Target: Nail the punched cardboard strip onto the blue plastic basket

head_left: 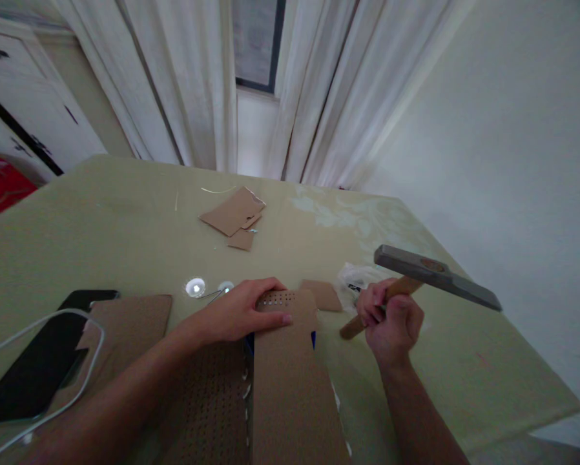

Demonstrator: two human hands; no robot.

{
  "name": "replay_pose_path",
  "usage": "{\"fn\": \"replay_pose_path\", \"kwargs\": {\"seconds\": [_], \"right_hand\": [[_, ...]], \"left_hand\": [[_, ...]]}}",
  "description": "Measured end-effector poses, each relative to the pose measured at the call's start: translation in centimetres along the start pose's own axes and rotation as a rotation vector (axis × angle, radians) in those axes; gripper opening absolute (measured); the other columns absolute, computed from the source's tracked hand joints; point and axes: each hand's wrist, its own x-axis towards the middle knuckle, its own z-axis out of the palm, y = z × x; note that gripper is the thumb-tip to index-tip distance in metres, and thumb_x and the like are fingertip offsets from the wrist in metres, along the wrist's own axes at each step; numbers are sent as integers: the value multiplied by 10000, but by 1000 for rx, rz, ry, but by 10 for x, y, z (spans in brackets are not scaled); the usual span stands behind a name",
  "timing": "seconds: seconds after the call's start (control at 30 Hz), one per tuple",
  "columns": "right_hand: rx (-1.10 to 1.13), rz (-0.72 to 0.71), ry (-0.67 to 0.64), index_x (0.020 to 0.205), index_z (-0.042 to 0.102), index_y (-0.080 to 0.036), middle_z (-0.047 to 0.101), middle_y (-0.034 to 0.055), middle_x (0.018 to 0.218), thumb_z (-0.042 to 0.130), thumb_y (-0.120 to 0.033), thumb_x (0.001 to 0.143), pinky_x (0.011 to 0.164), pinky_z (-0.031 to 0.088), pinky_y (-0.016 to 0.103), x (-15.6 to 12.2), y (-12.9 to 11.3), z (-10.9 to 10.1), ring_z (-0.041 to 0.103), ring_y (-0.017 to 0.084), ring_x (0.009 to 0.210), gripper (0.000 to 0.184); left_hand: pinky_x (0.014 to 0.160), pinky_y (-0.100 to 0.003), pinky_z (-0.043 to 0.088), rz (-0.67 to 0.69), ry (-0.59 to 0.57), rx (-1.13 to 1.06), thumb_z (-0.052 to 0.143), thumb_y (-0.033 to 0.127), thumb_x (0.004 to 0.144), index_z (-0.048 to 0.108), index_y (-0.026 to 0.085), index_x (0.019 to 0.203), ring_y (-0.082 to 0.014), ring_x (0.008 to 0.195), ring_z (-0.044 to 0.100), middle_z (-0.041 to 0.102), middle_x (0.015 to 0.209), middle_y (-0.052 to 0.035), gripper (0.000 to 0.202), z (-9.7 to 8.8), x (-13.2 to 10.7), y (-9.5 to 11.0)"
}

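Observation:
My right hand [391, 320] is wrapped round the wooden handle of a hammer [435, 274], whose long grey steel head is raised above the table on the right. My left hand [241, 310] grips the far end of a long brown cardboard piece [294, 387], thumb on its top face and fingers curled at the far edge. Small holes run in rows across that end, and bits of blue show at both its sides. Left of it, partly under my left forearm, lies a cardboard sheet [207, 400] dotted with many holes. White blobs line the seam between the two.
Loose cardboard scraps [234, 213] lie farther back on the pale green table [139, 219]. A clear plastic bag [355, 278] sits behind my right hand. At left are a black flat object [52, 355], a white cable [101, 336] and a shiny round disc [195, 287]. A wall [527, 161] borders the right.

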Motion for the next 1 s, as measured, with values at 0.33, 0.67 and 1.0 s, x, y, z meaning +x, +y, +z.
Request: {"fn": "replay_pose_path", "kwargs": {"seconds": [0.33,0.67,1.0], "right_hand": [[95,-116,67,821,613,-253,344,-94,577,661,-510,1097,384,304,192,-7,2,-25,282,93,412,380],[74,197,-69,665,543,-227,414,-72,524,714,-521,1069,384,237,223,-15,41,-20,335,78,392,529],[21,447,-151,581,470,-237,392,-62,498,728,-764,953,419,244,255,-16,41,-21,325,90,429,695]], "left_hand": [[892,-312,548,-36,-17,-186,575,641,1078,790,260,1210,-247,1048,717,797,1136,-30,456,7,-1,-3],[1020,-443,622,-398,120,-593,811,788,811,829,254,1284,-379,1237,735,784,1377,-111,714,23,-7,-31],[1163,-513,578,-384,138,-502,822,868,732,861,240,1255,-425,1346,698,770,1443,-138,819,21,-11,-41]]}}
